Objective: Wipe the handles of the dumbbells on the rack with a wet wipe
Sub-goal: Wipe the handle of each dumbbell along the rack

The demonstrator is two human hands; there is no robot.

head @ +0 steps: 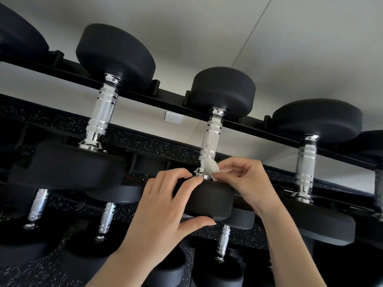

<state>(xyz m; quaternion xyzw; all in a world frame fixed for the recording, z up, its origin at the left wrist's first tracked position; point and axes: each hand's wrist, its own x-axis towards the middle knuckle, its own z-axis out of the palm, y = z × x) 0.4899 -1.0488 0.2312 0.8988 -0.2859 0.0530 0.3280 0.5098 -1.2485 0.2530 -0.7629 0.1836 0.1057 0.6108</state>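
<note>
The right hand (246, 179) pinches a white wet wipe (211, 167) between thumb and fingertips, holding it against the lowest stretch of the chrome handle (211, 139) of the middle dumbbell (223, 90), just above the collar where the handle meets the near head (209, 200). The left hand (163, 206) grips that near head, fingers curled over its top edge and thumb tucked beneath, I'd say to steady the weight on the rack (170, 100). The job looks to be mid-way through this one handle: the wipe sits at the bottom end, and the knurled length above it is bare of cloth. From where I stand the chrome gives no clear sign of damp, so I cannot tell whether that upper part has been gone over. The left dumbbell's handle (101, 112) and the right dumbbell's handle (305, 162) on the same tier have no hand near them, nor do the lower-tier handles (106, 218) below. Those probably remain to be done, which would leave a fair share of the rack ahead.
</note>
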